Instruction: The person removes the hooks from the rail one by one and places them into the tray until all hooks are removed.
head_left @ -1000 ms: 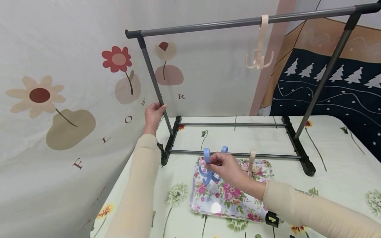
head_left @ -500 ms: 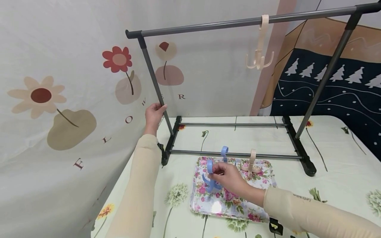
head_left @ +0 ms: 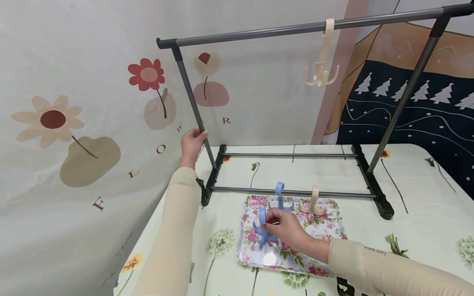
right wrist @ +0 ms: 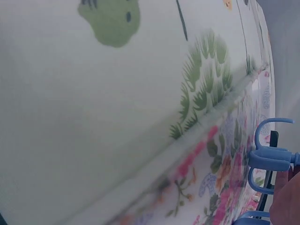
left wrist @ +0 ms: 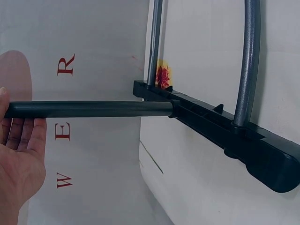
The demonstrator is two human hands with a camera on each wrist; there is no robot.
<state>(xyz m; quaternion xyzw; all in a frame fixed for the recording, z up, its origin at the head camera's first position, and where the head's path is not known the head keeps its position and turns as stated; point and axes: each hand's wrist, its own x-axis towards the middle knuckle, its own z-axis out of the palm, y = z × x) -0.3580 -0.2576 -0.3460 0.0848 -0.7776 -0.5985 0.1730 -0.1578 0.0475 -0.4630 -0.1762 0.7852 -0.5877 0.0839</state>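
Observation:
My left hand (head_left: 190,147) grips the left upright (head_left: 187,88) of a dark grey clothes rack. In the left wrist view, the fingers of that hand (left wrist: 23,159) curl round the tube (left wrist: 93,109). With thumb and fingers my right hand (head_left: 286,228) pinches a blue multi-prong hook (head_left: 262,215) by its upper stem. Its prongs hang low over a floral tray (head_left: 248,258); whether they touch it I cannot tell. A second blue hook (head_left: 279,188) and a beige hook (head_left: 314,199) are on the tray behind that hand. The right wrist view catches the held hook's prongs (right wrist: 269,158).
From the rack's top rail (head_left: 252,32) hangs another beige hook (head_left: 321,68), right of centre. The rack's black feet (head_left: 372,183) and lower bars (head_left: 289,155) stand on a flower-print tablecloth (head_left: 426,230). A printed curtain (head_left: 92,230) borders the left side.
My right hand has brought the blue hook down and nearer over the tray, uncovering more of the second blue hook. The left hand keeps its grip on the upright.

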